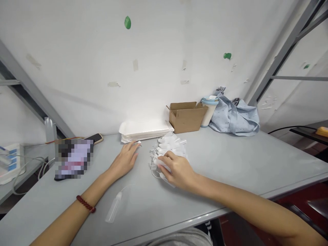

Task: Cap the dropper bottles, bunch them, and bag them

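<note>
My right hand reaches into a pile of white, translucent plastic pieces with thin cords, thumb and fingers closing round one of them. What exactly the fingertips grip is partly hidden. My left hand lies low over the table with its fingers stretched out and the thumb apart. At its fingertips is a small white bit, too small to name. A single clear, flat tube-like piece with a white top and a thin cord lies on the table near my left forearm.
Behind the pile is a stack of flat white cartons. An open cardboard box, a lidded cup and a light blue cloth bag stand along the wall. At left lie a phone and a blurred-out item on the grey table.
</note>
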`<state>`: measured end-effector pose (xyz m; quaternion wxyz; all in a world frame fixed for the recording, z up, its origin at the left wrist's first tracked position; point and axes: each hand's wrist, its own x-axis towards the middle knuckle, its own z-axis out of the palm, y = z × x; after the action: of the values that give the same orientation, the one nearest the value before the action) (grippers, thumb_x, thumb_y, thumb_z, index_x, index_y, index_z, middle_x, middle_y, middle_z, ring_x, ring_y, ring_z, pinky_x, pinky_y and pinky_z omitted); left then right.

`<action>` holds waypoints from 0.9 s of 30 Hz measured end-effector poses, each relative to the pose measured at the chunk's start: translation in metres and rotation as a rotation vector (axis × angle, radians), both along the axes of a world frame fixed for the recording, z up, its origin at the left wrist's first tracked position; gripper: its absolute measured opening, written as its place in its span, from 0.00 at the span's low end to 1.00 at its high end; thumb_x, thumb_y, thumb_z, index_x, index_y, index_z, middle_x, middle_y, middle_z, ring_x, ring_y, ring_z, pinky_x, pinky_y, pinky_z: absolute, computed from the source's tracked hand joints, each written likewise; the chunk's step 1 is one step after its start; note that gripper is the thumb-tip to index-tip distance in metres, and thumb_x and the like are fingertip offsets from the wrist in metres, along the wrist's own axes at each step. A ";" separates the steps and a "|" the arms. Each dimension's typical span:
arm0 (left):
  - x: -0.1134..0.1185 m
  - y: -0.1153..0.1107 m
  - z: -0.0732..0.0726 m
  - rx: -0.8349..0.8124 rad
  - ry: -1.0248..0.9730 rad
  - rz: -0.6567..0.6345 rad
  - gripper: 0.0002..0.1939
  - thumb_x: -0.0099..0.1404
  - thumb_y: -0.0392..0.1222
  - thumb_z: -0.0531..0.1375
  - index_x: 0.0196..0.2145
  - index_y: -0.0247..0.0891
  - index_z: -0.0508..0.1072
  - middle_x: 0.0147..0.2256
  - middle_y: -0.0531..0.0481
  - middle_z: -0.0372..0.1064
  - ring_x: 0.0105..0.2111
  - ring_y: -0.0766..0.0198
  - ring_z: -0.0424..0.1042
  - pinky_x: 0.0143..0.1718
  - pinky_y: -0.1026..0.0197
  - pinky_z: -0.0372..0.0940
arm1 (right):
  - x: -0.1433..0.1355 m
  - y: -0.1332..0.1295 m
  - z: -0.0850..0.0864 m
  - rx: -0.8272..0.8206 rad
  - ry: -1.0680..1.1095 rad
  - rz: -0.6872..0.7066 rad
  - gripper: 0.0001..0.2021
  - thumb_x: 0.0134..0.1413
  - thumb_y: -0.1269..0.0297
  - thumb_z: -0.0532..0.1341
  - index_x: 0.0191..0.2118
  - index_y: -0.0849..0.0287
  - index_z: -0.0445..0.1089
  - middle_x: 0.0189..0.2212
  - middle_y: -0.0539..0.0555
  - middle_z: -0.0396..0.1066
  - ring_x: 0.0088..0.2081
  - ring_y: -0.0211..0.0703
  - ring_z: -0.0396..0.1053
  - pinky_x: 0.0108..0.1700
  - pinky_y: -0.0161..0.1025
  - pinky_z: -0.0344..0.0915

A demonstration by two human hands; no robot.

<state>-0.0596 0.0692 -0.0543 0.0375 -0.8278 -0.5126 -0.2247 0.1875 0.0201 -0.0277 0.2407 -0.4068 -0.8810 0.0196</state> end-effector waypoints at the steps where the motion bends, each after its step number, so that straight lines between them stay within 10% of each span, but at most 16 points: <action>1: -0.001 0.004 -0.003 -0.001 0.031 0.001 0.21 0.65 0.36 0.46 0.56 0.36 0.60 0.57 0.38 0.54 0.56 0.50 0.55 0.53 0.44 0.59 | -0.001 0.000 -0.001 0.026 -0.007 -0.027 0.11 0.59 0.66 0.52 0.42 0.62 0.68 0.38 0.58 0.66 0.29 0.39 0.66 0.29 0.35 0.60; 8: 0.002 0.009 -0.006 0.003 0.178 -0.042 0.26 0.60 0.28 0.47 0.56 0.37 0.62 0.62 0.41 0.47 0.60 0.46 0.47 0.53 0.42 0.58 | -0.004 0.000 -0.005 0.198 0.025 -0.025 0.08 0.57 0.68 0.52 0.40 0.63 0.65 0.41 0.62 0.63 0.34 0.43 0.63 0.25 0.33 0.59; 19: 0.003 0.007 -0.002 -0.023 0.142 -0.032 0.25 0.59 0.29 0.48 0.54 0.35 0.64 0.62 0.40 0.47 0.60 0.45 0.47 0.54 0.42 0.56 | -0.021 -0.032 -0.010 0.354 0.008 0.519 0.09 0.58 0.65 0.53 0.41 0.65 0.64 0.37 0.59 0.66 0.34 0.42 0.61 0.27 0.35 0.59; 27: 0.003 0.007 -0.003 -0.018 0.112 -0.036 0.24 0.60 0.29 0.48 0.54 0.34 0.64 0.60 0.39 0.52 0.58 0.49 0.53 0.54 0.44 0.57 | -0.026 -0.029 -0.017 0.296 0.013 0.525 0.10 0.57 0.64 0.53 0.40 0.64 0.64 0.37 0.58 0.66 0.33 0.42 0.62 0.26 0.34 0.58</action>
<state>-0.0565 0.0761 -0.0570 0.0545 -0.8486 -0.4966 -0.1740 0.1612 -0.0091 -0.0445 0.2895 -0.1254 -0.9479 -0.0450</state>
